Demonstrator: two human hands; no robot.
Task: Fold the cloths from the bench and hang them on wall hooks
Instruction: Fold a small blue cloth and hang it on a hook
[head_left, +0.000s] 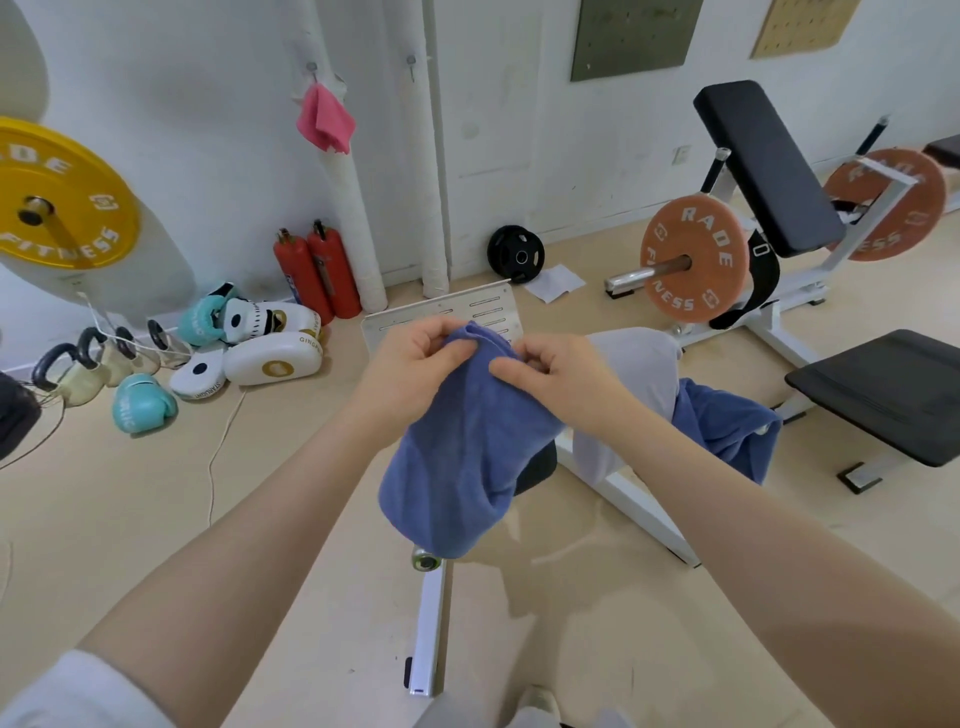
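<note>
Blue terry cloth (462, 441): held up in the air above the bench frame, hanging doubled over below both hands.
Left hand (415, 358): fingers curled, pinching the cloth's top edge at the left.
Right hand (550, 374): thumb and fingers pinching the same top edge just beside the left hand.
Step in hand: looks like the folding stage, with the top corners being brought together.
Second blue cloth (727, 431): draped over the bench (631, 353), well apart from the hands, not yet folded.
Pink cloth (324, 119): already on a wall hook.
Free hook (411, 62): bare, just to the right of the pink one.
Next move: probably evening the edges, then carrying the folded cloth across to that free hook.
</note>
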